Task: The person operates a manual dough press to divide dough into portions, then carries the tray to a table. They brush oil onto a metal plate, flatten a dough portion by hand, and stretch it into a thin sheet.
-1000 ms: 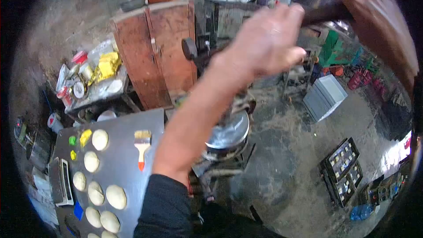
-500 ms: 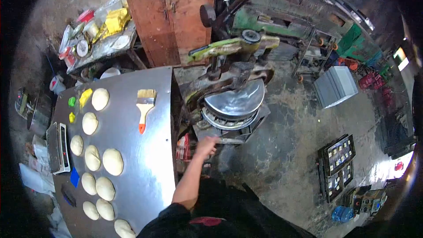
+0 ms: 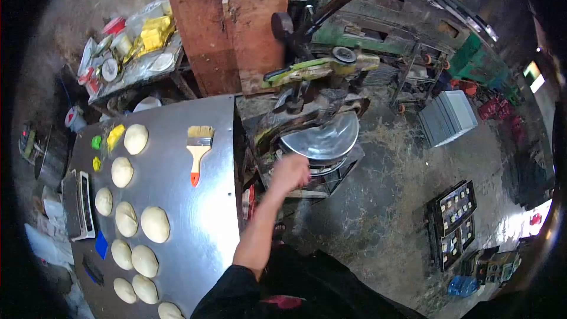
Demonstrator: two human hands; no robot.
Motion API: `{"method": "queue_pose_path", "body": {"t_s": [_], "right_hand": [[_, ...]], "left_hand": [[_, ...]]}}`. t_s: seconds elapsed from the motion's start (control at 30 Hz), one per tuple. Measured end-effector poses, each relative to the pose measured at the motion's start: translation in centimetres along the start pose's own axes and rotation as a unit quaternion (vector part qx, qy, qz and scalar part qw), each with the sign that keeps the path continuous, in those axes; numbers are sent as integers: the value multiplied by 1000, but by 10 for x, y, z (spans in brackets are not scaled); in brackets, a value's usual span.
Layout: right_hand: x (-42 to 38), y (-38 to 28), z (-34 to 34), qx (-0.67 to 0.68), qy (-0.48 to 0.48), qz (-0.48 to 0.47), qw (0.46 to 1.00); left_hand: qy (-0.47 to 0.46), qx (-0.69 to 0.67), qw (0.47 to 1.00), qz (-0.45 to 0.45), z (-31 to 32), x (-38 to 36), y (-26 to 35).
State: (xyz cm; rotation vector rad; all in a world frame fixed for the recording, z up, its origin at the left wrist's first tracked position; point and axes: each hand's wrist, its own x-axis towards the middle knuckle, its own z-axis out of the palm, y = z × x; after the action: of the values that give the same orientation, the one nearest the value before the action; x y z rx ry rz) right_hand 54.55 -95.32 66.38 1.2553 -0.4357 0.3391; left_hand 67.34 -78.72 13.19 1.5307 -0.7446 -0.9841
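My left hand (image 3: 291, 172) reaches forward over the near left edge of a round metal pan (image 3: 325, 140) in the machine (image 3: 322, 97). Its fingers are curled closed; what they hold, if anything, is hidden. Whether the hand touches the pan cannot be made out. My right hand is out of view. To the left, a metal table (image 3: 201, 218) bears several pale dough balls (image 3: 155, 224) and a wide brush (image 3: 199, 147) with an orange-tipped handle.
On the table's left side are a scale (image 3: 82, 204) and a blue scraper (image 3: 101, 245). Stacked grey crates (image 3: 447, 118) and dark trays (image 3: 455, 207) stand on the floor at right. A cluttered side table (image 3: 139, 71) is at the upper left.
My left hand has moved forward and slightly right, from below the pan to its near edge. The view has shifted slightly.
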Motion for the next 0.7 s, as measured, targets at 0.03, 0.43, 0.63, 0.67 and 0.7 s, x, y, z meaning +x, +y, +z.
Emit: {"method": "queue_pose_path", "body": {"t_s": [0.03,0.43,0.63,0.67,0.7], "right_hand": [[-3,3,4,-2,5,1,1000],[-188,68,-91,422,-432,-69,794],[-436,-88,-135,769,-519,22,372],[-480,-140,-159,791,-518,53,321],[-508,-175,-174,806,-496,76,314]], "left_hand": [[155,83,960,217,-13,-5,59],[157,316,649,674,59,-6,295],[-370,382,571,626,243,-51,169],[-358,370,602,610,257,-57,104],[-380,416,584,584,261,-67,80]]}}
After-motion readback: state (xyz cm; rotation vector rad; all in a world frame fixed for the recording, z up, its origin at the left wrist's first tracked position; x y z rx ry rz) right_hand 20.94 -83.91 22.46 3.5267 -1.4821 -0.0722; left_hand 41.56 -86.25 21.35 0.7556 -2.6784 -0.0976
